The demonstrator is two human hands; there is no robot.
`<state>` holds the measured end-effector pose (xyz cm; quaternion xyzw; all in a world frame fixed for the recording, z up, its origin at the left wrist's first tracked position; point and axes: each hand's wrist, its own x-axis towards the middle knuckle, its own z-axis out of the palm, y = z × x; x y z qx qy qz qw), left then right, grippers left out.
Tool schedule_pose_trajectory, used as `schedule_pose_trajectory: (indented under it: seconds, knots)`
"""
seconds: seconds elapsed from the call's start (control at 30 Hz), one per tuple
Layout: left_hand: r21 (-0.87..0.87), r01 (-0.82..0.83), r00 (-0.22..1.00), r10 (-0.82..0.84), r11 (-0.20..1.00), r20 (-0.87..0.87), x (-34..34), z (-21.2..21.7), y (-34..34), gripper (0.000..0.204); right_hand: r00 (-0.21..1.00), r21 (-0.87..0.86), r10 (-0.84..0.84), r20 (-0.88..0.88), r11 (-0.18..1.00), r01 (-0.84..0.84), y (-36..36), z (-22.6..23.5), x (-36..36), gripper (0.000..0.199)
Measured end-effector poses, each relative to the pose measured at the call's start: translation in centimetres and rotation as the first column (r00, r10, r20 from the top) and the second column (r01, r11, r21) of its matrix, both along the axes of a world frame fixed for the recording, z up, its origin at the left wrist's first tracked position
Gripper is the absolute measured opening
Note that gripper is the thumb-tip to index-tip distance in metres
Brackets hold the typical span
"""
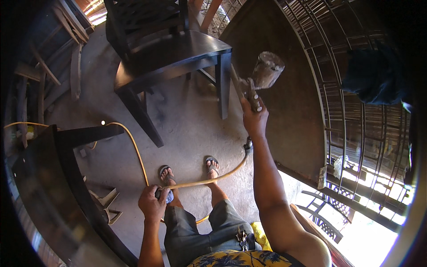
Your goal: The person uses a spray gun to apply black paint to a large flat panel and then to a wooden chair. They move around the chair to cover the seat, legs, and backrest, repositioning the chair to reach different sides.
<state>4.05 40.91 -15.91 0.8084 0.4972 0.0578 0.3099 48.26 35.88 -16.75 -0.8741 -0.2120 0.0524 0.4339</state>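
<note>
My right hand [255, 119] is closed around the handle of a spray gun [268, 71], whose paint-smeared metal cup sits up and to the right of my fist. A yellow-orange hose [209, 180] curves from a metal fitting below the gun to my left hand [152, 203]. The left fingers are wrapped round the hose, with a small bluish-dark thing at the grip that I cannot make out. Ahead of the gun, to its left, stands a dark, glossy wooden chair [173, 51]; the gun is apart from it.
Another dark wooden piece of furniture [53, 178] is close on the left, and the hose trails on the floor [187, 129] beside it. Wood scraps [75, 66] lean at the far left. A large brown panel [284, 102] stands against the metal grille [333, 89] on the right.
</note>
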Motion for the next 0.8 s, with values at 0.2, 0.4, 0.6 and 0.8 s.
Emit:
schedule_pose_trajectory:
  seconds: [0.2, 0.4, 0.6, 0.8]
  knots:
    - [-0.032, 0.017, 1.000, -0.018, 0.999, -0.009, -1.6, 0.4, 0.3, 0.030, 0.996, -0.126, -0.038, -0.081, 0.992, 0.028, -5.0, -3.1, -4.7, 0.036]
    - [-0.030, -0.036, 0.994, 0.033, 0.999, -0.104, -4.0, -0.2, 1.4, 0.030, 0.999, -0.090, 0.018, -0.032, 0.996, -0.020, -1.7, -2.2, -6.3, 0.038]
    - [0.034, -0.121, 0.991, 0.123, 0.992, -0.054, -4.9, -0.6, 1.5, 0.028, 0.986, 0.029, -0.001, 0.166, 1.000, -0.003, 4.5, -0.1, -5.6, 0.034]
    - [0.016, -0.174, 0.984, 0.174, 0.985, -0.038, -5.2, -0.5, 2.0, 0.028, 0.989, -0.007, -0.031, 0.144, 0.999, 0.032, 6.1, -1.1, -6.8, 0.032]
